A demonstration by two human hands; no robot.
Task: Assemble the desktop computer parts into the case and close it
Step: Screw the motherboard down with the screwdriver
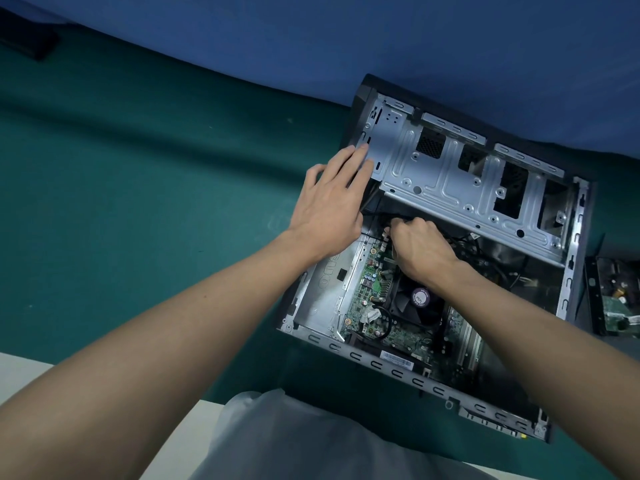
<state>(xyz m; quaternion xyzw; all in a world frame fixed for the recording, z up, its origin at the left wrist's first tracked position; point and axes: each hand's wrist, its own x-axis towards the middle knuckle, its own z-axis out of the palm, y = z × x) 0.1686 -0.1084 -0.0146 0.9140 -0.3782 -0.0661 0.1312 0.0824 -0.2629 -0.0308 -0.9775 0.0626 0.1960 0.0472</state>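
One open case (398,373) lies right of centre on the green worktop (138,168). Just below its drive cage (450,174), my right hand (419,244), the nearer one, pinches a black cable (377,213) above the motherboard (372,296). My left hand (329,202), fingers straight, steadies the case's upper-left corner.

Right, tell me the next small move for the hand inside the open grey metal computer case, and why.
Probably plug the thin black cable into the green motherboard: the right hand pinches it at the board's edge, under the silver metal drive cage, which the left hand steadies with flat fingers. Its connector is hidden.
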